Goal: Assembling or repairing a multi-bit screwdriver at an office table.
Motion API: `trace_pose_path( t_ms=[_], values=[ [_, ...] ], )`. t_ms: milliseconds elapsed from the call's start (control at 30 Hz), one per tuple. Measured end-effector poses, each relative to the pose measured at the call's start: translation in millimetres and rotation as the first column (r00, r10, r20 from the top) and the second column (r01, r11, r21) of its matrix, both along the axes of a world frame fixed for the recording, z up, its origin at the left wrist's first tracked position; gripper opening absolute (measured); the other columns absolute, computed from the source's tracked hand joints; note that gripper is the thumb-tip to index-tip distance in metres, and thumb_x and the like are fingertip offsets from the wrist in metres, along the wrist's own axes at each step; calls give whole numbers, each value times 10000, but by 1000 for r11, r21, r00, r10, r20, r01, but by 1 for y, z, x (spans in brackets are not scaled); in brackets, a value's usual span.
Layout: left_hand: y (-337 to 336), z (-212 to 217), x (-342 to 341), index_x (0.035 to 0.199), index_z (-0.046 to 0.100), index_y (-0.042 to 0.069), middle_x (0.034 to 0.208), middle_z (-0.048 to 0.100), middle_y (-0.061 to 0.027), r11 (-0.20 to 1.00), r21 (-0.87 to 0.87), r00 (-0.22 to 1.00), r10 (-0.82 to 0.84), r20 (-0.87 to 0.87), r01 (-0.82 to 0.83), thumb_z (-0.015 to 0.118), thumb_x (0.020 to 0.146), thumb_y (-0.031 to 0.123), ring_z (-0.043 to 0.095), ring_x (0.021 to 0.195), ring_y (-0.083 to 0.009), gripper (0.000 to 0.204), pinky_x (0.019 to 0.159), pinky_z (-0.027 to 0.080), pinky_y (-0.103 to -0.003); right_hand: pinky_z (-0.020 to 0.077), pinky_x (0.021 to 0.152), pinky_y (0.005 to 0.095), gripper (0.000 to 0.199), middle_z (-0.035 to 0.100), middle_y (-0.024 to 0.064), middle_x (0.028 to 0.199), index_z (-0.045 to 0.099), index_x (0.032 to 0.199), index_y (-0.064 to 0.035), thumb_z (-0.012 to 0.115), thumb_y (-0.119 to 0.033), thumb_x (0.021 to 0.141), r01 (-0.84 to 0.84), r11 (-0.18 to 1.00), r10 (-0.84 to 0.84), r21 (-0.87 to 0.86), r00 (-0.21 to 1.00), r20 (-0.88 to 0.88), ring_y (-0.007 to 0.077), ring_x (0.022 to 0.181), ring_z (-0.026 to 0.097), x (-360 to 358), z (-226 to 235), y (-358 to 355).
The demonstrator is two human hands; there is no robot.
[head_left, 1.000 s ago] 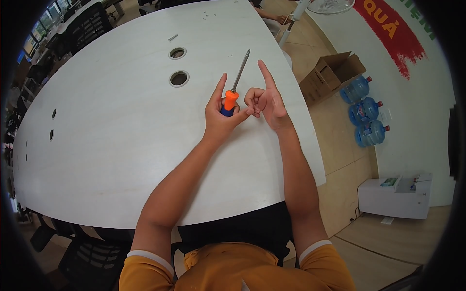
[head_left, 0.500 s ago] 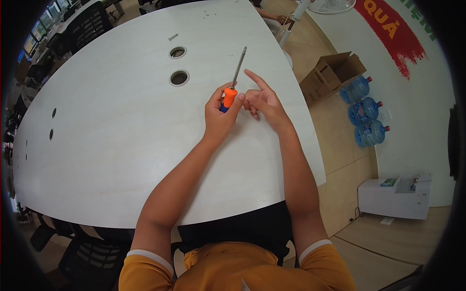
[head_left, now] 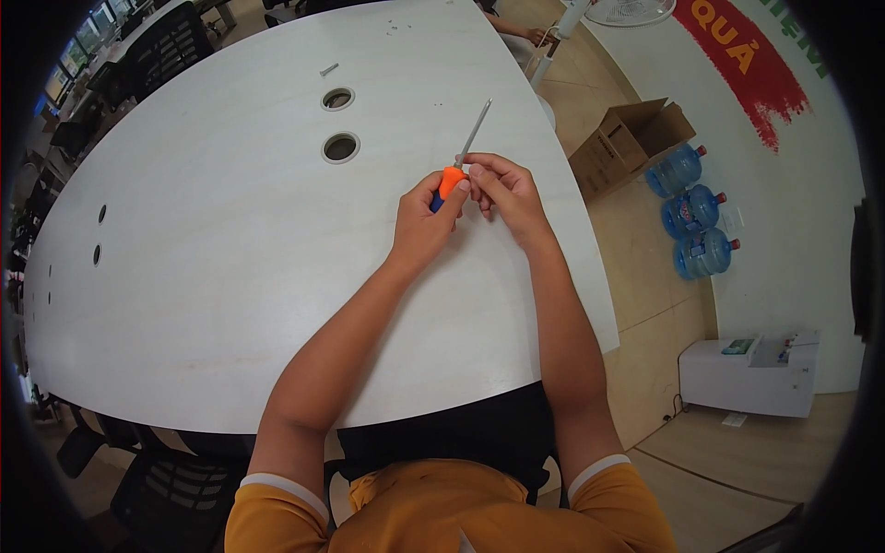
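A screwdriver (head_left: 452,180) with an orange and blue handle is in my left hand (head_left: 424,217), whose fingers wrap the handle with the thumb along its near side. Its thin metal shaft tilts up and to the right, away from me. My right hand (head_left: 512,198) is closed at the top of the handle, its index finger curled to the base of the shaft and its thumb beside the orange part. Both hands are above the white table (head_left: 249,276), near its right side.
Two round cable holes (head_left: 341,147) sit in the tabletop, with a small bolt-like piece (head_left: 329,69) beyond them. At the right are an open cardboard box (head_left: 627,147), blue water bottles (head_left: 691,212) and a white appliance (head_left: 751,373). Another person's hand (head_left: 536,37) shows past the far edge.
The screwdriver's tip has swung to the right and slightly nearer. My right index finger, stretched out before, has curled in to the base of the shaft. My left hand shifted slightly right.
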State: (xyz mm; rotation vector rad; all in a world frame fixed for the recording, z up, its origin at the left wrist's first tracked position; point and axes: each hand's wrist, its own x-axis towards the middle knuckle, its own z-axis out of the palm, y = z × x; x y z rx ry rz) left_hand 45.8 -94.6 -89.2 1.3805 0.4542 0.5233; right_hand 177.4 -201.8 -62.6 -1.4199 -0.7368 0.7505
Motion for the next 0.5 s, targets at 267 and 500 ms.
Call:
trace_pose_path(
  t_ms=[267, 500],
  values=[
    [-4, 0, 1, 1331, 663, 39, 845, 623, 17, 995, 90, 998, -42, 39, 38, 697, 1035, 283, 562, 691, -50, 385, 595, 463, -224, 420, 542, 214, 215, 612, -25, 737, 767, 1096, -23, 748, -210, 990, 94, 992, -87, 85, 993, -86, 36, 635, 518, 10, -6, -1],
    [-3, -4, 2, 1375, 651, 65, 847, 626, 28, 990, 137, 998, -45, 38, 39, 723, 1017, 267, 583, 740, -50, 417, 608, 473, -227, 448, 579, 219, 191, 633, -8, 777, 747, 1018, -25, 741, -214, 1001, 99, 987, -87, 129, 992, -96, 52, 644, 534, 13, -7, 0]
  ],
)
